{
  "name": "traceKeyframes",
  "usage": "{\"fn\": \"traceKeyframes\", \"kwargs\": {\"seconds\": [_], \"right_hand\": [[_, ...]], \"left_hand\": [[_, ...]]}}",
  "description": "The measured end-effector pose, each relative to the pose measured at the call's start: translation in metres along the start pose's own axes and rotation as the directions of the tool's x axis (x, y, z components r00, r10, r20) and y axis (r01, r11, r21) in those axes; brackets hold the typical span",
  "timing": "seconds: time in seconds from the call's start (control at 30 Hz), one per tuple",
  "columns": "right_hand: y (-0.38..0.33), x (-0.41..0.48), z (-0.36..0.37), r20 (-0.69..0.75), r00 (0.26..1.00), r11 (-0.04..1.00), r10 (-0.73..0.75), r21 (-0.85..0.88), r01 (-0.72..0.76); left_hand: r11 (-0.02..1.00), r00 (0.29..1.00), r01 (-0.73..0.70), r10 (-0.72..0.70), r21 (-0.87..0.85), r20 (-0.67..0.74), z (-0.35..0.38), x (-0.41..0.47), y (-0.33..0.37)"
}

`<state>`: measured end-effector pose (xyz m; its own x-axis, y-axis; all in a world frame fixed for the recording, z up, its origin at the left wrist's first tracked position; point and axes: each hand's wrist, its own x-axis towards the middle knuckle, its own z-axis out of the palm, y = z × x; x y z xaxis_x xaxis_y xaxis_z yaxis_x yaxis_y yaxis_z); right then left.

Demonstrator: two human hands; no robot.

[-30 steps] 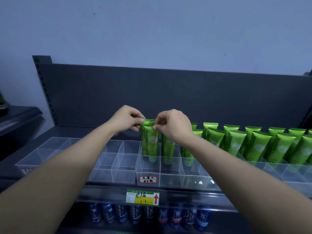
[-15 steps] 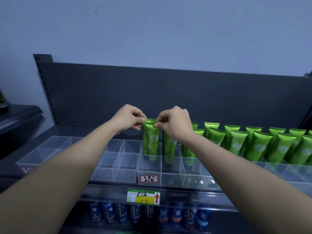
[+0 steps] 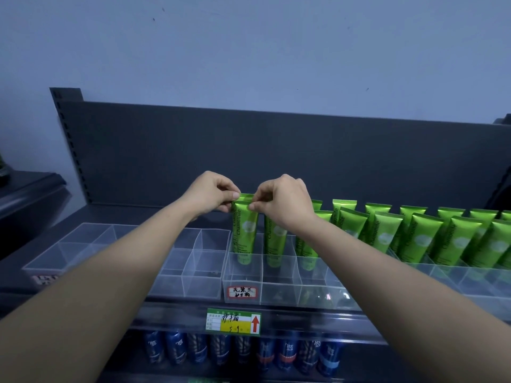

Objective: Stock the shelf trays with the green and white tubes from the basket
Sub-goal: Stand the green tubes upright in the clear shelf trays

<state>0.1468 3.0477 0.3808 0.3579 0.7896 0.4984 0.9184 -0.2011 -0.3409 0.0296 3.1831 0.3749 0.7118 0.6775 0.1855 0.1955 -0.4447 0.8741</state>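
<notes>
Left hand (image 3: 210,196) and right hand (image 3: 282,201) both reach to the top of one green tube (image 3: 244,230). Left thumb and forefinger pinch the left end of its flat crimped top; right thumb and forefinger pinch the right end. The other fingers of both hands are curled in. The tube stands upright, cap end down, in the leftmost column of the clear divided tray (image 3: 279,291), apparently behind the front cell. A second tube's crimp (image 3: 247,195) shows just behind it; I cannot tell if the fingers touch that one too. Next column right holds another tube (image 3: 275,244), partly hidden by the right hand. More green tubes (image 3: 420,236) fill the trays to the right, two deep, leaning back. A handwritten red-bordered sticker (image 3: 242,292) is on the tray's front wall under the held tube. Another clear tray (image 3: 124,250) sits to the left, touching or just beside the first. A green-yellow price tag (image 3: 233,321) with a red arrow is on the shelf edge. Blue cans (image 3: 221,352) line the shelf below. A dark back panel (image 3: 276,156) stands behind.
</notes>
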Motion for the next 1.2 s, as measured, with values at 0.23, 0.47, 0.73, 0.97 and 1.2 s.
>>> {"fn": "traceKeyframes", "kwargs": {"seconds": [0.23,0.47,0.73,0.97,1.2], "right_hand": [[-0.001,-0.006,-0.002,0.008,1.000,0.999,-0.027,-0.023,0.027],[-0.003,-0.014,-0.009,0.044,0.998,0.998,-0.037,-0.044,0.039],[0.006,-0.037,-0.039,-0.011,0.994,0.983,-0.111,-0.149,0.109],[0.046,-0.090,-0.079,-0.042,0.992,0.963,-0.123,-0.247,0.109],[0.110,-0.176,-0.120,0.036,0.998,0.937,-0.046,-0.344,0.056]], "left_hand": [[0.999,1.000,-0.005,0.004,0.038,0.022,-0.002,-0.005,0.003],[0.973,0.997,-0.029,0.045,0.228,-0.061,-0.004,-0.015,0.010],[0.824,0.956,-0.100,0.236,0.558,-0.177,0.009,-0.040,0.040],[0.607,0.927,-0.199,0.371,0.769,-0.052,0.062,-0.072,0.080],[0.508,0.928,-0.262,0.366,0.821,0.070,0.167,-0.123,0.104]]}}
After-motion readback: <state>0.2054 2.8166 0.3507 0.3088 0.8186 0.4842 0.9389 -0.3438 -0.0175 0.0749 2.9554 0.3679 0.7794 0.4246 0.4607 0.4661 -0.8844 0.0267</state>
